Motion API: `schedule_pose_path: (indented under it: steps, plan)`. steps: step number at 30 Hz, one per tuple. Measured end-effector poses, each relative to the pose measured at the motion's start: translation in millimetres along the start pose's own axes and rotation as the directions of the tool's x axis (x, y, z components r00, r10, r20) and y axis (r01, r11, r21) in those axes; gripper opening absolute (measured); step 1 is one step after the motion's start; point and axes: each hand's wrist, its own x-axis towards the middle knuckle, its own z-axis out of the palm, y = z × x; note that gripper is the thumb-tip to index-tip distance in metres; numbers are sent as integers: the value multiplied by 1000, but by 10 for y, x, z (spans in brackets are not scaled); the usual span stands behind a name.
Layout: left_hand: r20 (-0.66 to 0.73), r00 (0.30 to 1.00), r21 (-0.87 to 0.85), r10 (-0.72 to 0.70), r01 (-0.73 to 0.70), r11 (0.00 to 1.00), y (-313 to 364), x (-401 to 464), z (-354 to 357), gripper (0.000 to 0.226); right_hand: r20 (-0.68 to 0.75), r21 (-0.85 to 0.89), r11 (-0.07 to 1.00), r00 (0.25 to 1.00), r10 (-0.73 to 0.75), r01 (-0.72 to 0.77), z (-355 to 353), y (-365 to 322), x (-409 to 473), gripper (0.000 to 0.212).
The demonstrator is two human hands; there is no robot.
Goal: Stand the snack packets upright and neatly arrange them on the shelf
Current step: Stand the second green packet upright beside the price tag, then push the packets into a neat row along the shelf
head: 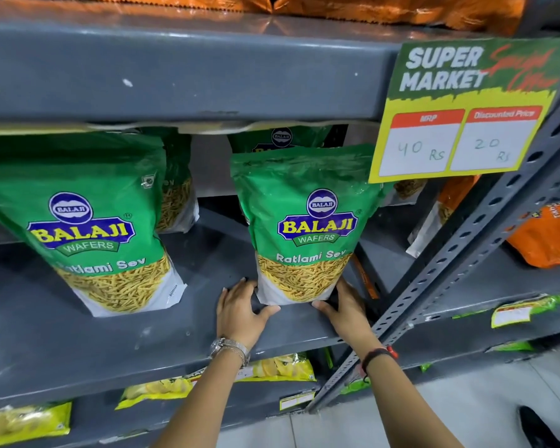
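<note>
- Lighting evenly and brightly from overhead, with no harsh shadows.
- Throwing soft glare on the green packet (304,221) and on the upper shelf (175,69).
- Dimming toward the back of the shelf, behind the packets.
- Bending the upright post (466,253) and the edges, wide-angle style.
- Blurring the price sign (466,108) lettering slightly.
</note>
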Motion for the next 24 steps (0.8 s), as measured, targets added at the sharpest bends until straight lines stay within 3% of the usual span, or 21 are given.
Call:
schedule_pose_path:
  steps: [5,8,11,15,17,21,24]
  plan:
    - [10,1000,17,-2,2,1000,20,-8,-12,56,13,-20,999,1000,26,-26,3,-3,1,56]
    - [27,1000,-2,15,-15,1000,48,-31,-57,59,37,-12,999,998,49,-48,-3,-8,-19,69]
    - [22,999,-185,-38,41,982,59,-125,-157,73,-5,12,996,997,83,-83,1,-75,-158,84]
    - [-176,974,-292,-139,83,953,-144,-484,-407,66,-321,66,997,947,-14,37,116,-288,-607,51]
    - [-308,929,-295,-205,112,949,-314,-659,-610,58,-359,8,983,918,-168,183,275,-427,-790,33]
    - [-507,817,-233,-277,180,956,-702,-721,-1170,63,-208,45,923,908,-365,381,705,-829,-829,18]
    - [-447,835,-210,-322,252,945,-977,-537,-1602,83,-18,165,928,942,-336,334,1041,-1135,-637,32]
